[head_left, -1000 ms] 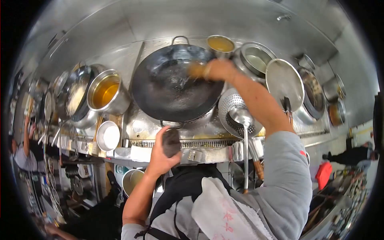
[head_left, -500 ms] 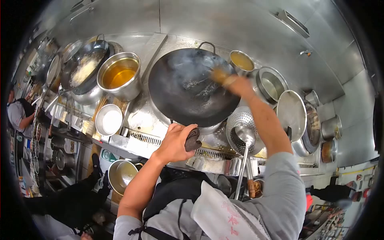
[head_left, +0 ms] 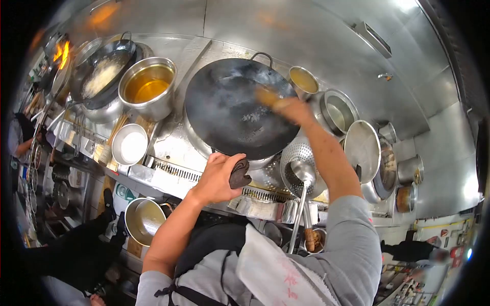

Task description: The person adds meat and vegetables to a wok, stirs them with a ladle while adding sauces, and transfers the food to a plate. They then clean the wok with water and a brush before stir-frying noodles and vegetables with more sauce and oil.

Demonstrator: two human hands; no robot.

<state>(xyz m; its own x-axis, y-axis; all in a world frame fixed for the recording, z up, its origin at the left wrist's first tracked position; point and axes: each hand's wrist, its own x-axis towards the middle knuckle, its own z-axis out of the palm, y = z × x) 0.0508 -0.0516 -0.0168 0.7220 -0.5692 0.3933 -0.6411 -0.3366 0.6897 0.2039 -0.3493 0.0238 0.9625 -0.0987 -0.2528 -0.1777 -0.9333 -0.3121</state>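
Note:
A big black wok (head_left: pixel 224 122) sits on the burner, a little smoke over it and a pale wet patch in its middle. My left hand (head_left: pixel 217 178) is closed on a dark folded cloth (head_left: pixel 240 174) at the wok's near rim; the part of the rim under it is hidden. My right hand (head_left: pixel 293 110) reaches over the right side of the wok, fingers wrapped around a tan bamboo wok brush (head_left: pixel 266 96) that is smeared by motion. Below my right forearm, a ladle (head_left: pixel 302 176) rests in a perforated strainer (head_left: pixel 293 153).
To the left stand a pot of oil (head_left: pixel 148 92), a white bowl (head_left: pixel 130 144) and a second wok (head_left: pixel 102 76) with frothing oil. Flames (head_left: pixel 62 53) rise farther left. Pots (head_left: pixel 339 112) and a mesh strainer (head_left: pixel 362 151) line the right. Another person (head_left: pixel 23 135) is at far left.
The brush and my right hand have shifted slightly left over the wok. Smoke has thinned, and flames have appeared at the far left. My left hand keeps its hold on the cloth.

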